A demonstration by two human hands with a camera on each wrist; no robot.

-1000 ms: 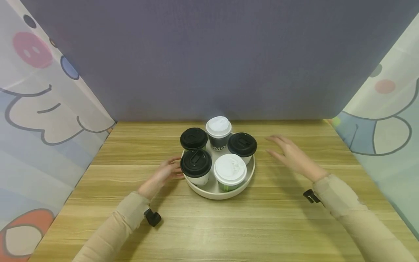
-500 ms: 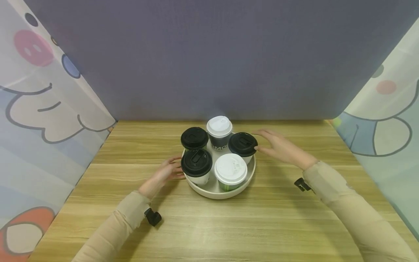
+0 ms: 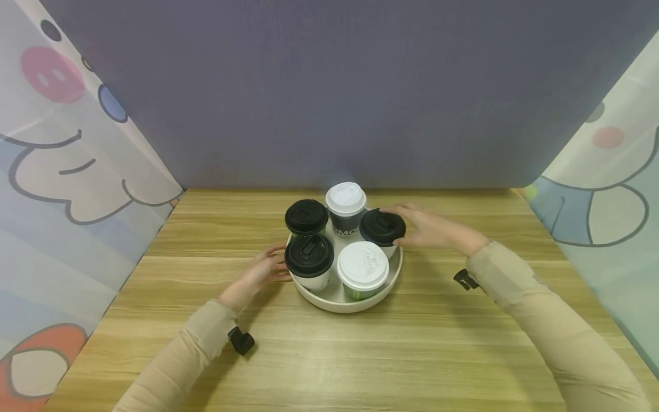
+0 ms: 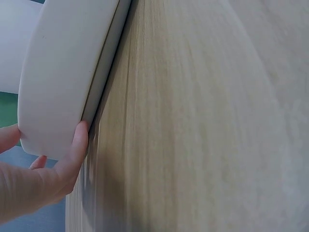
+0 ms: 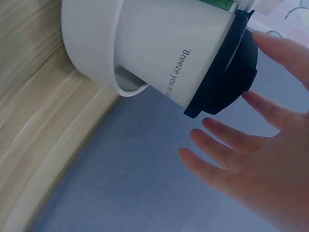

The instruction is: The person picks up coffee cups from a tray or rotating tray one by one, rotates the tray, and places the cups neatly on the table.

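Note:
A round white tray (image 3: 344, 306) holds several lidded paper coffee cups, all upright. My left hand (image 3: 259, 272) grips the tray's left side; in the left wrist view a thumb sits at the rim and a fingertip (image 4: 80, 133) reaches the base of the wall. My right hand (image 3: 424, 228) surrounds the lid of the right-hand cup (image 3: 382, 229), which is black over a white body. Seen from the right wrist, its fingers (image 5: 219, 152) are spread round the black lid (image 5: 227, 72), with gaps showing between them and it. Printed words run along that cup's side.
Around it on the tray stand a white-lidded dark cup (image 3: 345, 200) at the back, a white-lidded green cup (image 3: 362, 266) in front, and two black-lidded cups (image 3: 309, 256) at left. A grey panel (image 3: 340, 103) rises behind the wooden table (image 3: 329, 366); patterned curtains (image 3: 607, 171) flank it.
My right hand has moved left from beside the tray until its fingers and thumb are around the right-hand cup's black lid. My left hand keeps its place on the tray.

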